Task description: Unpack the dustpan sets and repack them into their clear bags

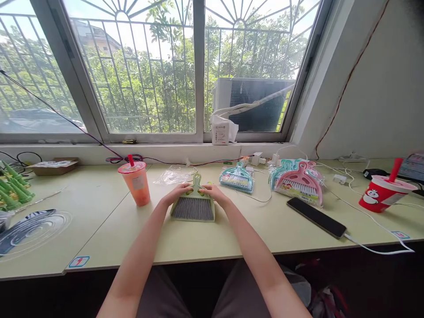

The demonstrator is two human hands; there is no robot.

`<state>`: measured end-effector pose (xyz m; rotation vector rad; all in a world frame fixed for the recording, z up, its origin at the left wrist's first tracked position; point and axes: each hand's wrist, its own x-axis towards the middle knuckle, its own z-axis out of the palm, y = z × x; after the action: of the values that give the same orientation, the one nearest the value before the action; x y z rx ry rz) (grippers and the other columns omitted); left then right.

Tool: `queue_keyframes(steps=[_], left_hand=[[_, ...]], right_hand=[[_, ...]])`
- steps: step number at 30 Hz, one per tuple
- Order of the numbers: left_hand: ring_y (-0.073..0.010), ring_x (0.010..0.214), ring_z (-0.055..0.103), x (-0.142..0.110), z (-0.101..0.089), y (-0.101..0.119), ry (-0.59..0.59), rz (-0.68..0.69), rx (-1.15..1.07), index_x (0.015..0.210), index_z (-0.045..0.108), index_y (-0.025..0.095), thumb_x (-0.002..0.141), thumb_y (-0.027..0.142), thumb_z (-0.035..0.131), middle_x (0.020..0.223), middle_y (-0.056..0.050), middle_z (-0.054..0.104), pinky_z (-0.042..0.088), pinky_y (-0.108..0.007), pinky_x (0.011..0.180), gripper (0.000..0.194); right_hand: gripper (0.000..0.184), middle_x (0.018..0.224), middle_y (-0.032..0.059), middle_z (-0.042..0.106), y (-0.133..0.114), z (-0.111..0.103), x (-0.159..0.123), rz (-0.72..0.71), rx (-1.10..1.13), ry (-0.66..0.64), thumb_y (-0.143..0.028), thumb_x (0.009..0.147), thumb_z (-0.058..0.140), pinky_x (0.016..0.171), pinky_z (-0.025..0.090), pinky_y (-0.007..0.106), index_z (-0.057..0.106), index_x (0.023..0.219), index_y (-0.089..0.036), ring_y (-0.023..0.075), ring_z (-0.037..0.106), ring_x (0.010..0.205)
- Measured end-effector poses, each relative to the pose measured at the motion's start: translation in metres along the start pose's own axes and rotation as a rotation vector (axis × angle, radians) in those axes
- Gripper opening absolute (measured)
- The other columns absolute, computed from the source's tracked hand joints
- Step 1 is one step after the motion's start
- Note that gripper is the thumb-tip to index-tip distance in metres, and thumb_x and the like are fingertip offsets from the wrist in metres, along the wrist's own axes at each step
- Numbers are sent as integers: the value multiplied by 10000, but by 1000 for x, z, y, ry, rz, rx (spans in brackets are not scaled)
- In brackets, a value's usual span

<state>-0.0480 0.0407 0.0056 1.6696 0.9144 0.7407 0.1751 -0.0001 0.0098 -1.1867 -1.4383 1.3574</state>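
Orange drink cup (135, 185) beside my left hand (179, 192), which is part-curled, gripping one side of the green brush-and-dustpan set (194, 206) between, my right hand (215, 193) likewise curled on its other side, black phone (316, 217) farther right.

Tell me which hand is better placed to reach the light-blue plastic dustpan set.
The right hand, probably: it holds the pale-green plastic dustpan and brush on the side nearer the light-blue plastic dustpan set. The left hand holds the opposite side, farther from it.
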Motion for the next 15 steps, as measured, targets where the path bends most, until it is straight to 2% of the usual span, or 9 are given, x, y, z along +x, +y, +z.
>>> queue_keyframes(steps=[3,6,12,15], left_hand=[[-179,785,585,0,4,1,5,27,-29,1075,704,142,712,543,783,849,-33,661,424,-263,691,546],[-164,719,559,1,10,1,44,-31,-57,1050,716,136,664,524,813,781,-24,640,392,-253,636,556],[-176,668,580,5,14,-4,76,-84,-141,942,766,99,596,469,844,762,-75,695,411,-282,623,512],[-199,681,613,8,14,-1,77,-89,-96,921,779,90,600,480,835,748,-85,709,427,-294,630,508]], right_hand=[[289,747,44,735,6,2,5,37,133,14,-336,689,875,700,495,255,774,868,-132,165,656,713],[251,696,41,718,14,3,12,87,212,53,-261,658,885,673,502,261,760,827,-124,143,617,622],[307,737,42,734,21,1,23,129,270,152,-147,563,881,719,541,288,758,843,-125,165,661,686],[314,757,44,737,18,2,24,125,193,187,-169,564,883,762,553,309,763,852,-131,194,690,750]])
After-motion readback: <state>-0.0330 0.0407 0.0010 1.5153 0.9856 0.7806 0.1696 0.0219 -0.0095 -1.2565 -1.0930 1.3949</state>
